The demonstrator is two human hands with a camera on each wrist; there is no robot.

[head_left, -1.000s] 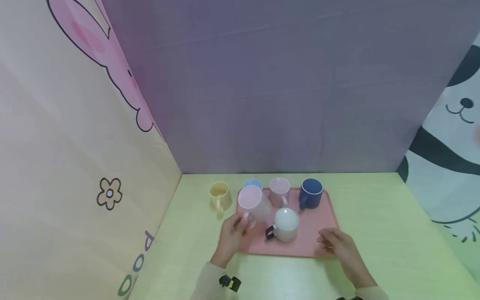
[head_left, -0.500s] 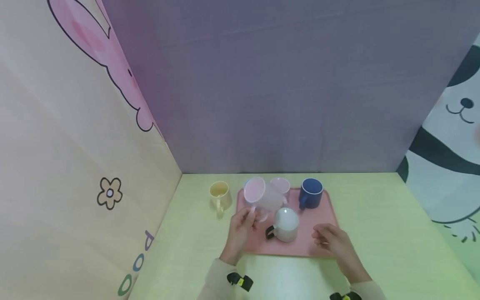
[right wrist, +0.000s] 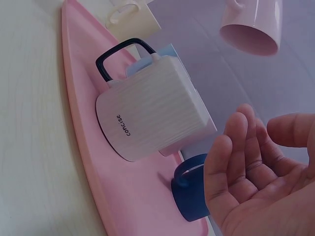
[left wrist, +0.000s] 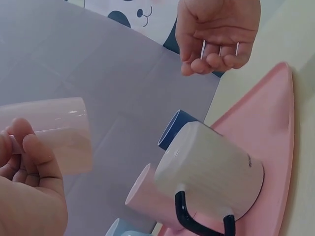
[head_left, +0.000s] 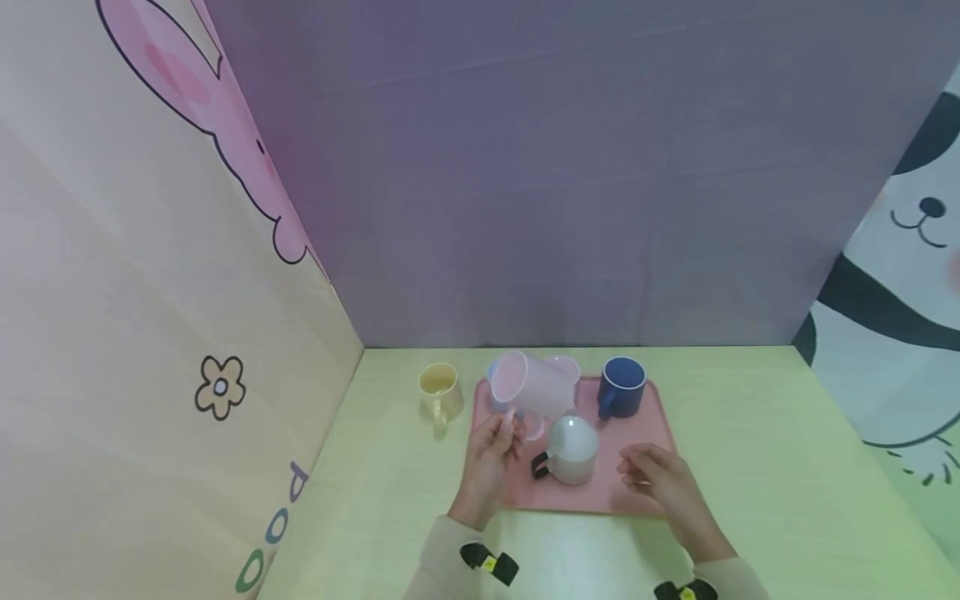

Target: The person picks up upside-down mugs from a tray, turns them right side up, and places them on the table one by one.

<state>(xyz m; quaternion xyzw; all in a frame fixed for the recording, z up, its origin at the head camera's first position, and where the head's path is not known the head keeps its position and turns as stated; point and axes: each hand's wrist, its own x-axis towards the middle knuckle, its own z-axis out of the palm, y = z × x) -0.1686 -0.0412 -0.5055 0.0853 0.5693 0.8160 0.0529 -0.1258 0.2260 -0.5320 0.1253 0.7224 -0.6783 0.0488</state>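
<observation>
My left hand [head_left: 483, 467] grips the handle of a pale pink mug [head_left: 542, 388] and holds it above the tray, tipped on its side with the mouth to the left. In the left wrist view, thumb and fingers pinch that mug [left wrist: 69, 130] at its handle. Over the front right of the pink tray [head_left: 626, 467] hovers my right hand [head_left: 662, 483], fingers loosely bent, holding nothing. Nearest to it stands a white mug [head_left: 573, 450] with a black handle; "concise" is printed on this mug [right wrist: 147, 108] in the right wrist view.
A dark blue mug [head_left: 622, 387] stands at the tray's back right. Another pink mug [left wrist: 152, 199] and a light blue mug [head_left: 495, 398] are partly hidden behind the raised one. Left of the tray, a yellow mug [head_left: 441, 390] stands on the table [head_left: 397, 467].
My left hand has moved right, and the held pink mug has turned from fairly upright onto its side. My right hand has shifted slightly left.
</observation>
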